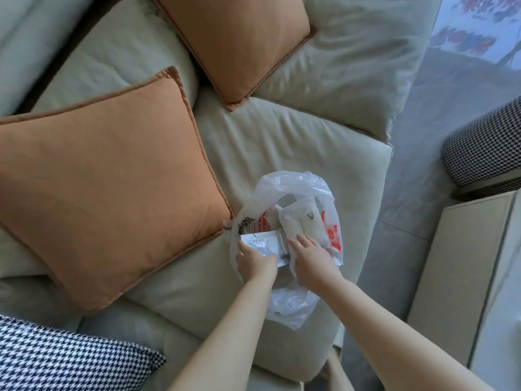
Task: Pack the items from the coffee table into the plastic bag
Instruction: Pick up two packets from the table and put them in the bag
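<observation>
A clear plastic bag (pixel 290 184) with red print lies open on the pale green sofa seat. Inside it I see a white pouch (pixel 298 221), a white box marked L'OREAL (pixel 258 240) and a small silvery item (pixel 282 244). My left hand (pixel 255 261) is shut on the near end of the L'OREAL box at the bag's mouth. My right hand (pixel 313 258) rests on the bag's near right side, fingers spread and pressing on the plastic next to the white pouch.
Two orange cushions (pixel 112 179) (pixel 239 43) lie on the sofa to the left and behind the bag. A houndstooth cushion (pixel 70 359) is at the bottom left. To the right are the grey floor, a beige table edge (pixel 462 277) and a houndstooth stool (pixel 487 145).
</observation>
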`<action>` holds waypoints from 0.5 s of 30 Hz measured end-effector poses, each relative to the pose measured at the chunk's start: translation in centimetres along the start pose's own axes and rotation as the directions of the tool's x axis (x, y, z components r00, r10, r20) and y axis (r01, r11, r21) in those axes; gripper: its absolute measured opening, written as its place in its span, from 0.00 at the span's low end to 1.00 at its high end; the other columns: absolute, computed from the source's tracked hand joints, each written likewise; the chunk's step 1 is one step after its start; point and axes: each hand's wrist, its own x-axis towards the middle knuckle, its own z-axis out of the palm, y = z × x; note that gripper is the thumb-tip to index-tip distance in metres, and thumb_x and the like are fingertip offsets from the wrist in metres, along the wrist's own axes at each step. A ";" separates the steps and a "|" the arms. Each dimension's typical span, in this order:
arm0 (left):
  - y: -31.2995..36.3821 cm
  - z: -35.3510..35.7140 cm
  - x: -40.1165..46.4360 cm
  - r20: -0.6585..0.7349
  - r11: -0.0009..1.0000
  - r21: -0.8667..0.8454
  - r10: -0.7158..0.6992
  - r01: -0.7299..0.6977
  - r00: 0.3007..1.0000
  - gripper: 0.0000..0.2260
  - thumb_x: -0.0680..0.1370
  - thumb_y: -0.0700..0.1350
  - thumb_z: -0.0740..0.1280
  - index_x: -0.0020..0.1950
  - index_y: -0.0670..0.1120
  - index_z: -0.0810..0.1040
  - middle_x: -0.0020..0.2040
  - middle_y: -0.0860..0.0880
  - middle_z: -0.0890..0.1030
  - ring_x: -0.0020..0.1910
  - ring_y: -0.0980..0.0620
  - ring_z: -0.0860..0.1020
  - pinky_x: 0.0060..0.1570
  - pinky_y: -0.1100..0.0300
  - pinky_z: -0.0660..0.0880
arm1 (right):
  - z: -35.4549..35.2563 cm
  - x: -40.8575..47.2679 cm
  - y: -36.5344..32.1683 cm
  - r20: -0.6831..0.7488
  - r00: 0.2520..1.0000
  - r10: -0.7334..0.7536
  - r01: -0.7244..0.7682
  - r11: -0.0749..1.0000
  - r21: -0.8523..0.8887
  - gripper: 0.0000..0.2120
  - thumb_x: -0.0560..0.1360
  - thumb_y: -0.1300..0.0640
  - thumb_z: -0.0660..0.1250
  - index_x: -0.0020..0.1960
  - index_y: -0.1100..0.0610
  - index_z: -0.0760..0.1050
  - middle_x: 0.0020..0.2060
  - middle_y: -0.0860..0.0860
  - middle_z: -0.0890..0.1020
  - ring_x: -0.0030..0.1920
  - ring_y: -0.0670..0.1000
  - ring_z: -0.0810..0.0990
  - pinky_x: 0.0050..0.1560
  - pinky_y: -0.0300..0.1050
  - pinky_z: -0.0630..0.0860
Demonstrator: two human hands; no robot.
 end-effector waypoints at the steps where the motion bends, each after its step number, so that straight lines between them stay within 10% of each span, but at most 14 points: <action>1: -0.2 -0.1 -0.2 -0.007 0.995 0.076 0.058 -0.057 0.998 0.36 0.72 0.39 0.68 0.76 0.45 0.54 0.70 0.40 0.65 0.68 0.41 0.68 0.66 0.50 0.69 | 0.0 -0.4 -0.1 -0.033 0.999 0.002 -0.002 1.000 -0.004 0.25 0.78 0.62 0.54 0.75 0.55 0.58 0.73 0.53 0.64 0.74 0.53 0.60 0.69 0.47 0.62; 10: -1.5 -2.0 -2.3 0.313 0.788 0.553 0.104 -0.270 0.944 0.23 0.75 0.42 0.62 0.70 0.45 0.66 0.71 0.42 0.62 0.65 0.41 0.70 0.64 0.53 0.70 | -1.3 -5.9 1.1 -0.115 0.988 0.105 -0.101 0.994 0.041 0.24 0.78 0.58 0.57 0.73 0.54 0.60 0.71 0.51 0.67 0.71 0.55 0.64 0.67 0.47 0.64; 15: -1.7 -2.7 -3.4 0.270 0.398 0.839 0.286 -0.371 0.919 0.20 0.77 0.43 0.59 0.69 0.48 0.68 0.73 0.46 0.63 0.72 0.44 0.60 0.71 0.47 0.59 | -0.4 -9.0 3.7 -0.172 0.971 0.168 -0.163 0.986 0.042 0.23 0.77 0.61 0.55 0.72 0.54 0.61 0.71 0.50 0.68 0.69 0.55 0.66 0.66 0.48 0.65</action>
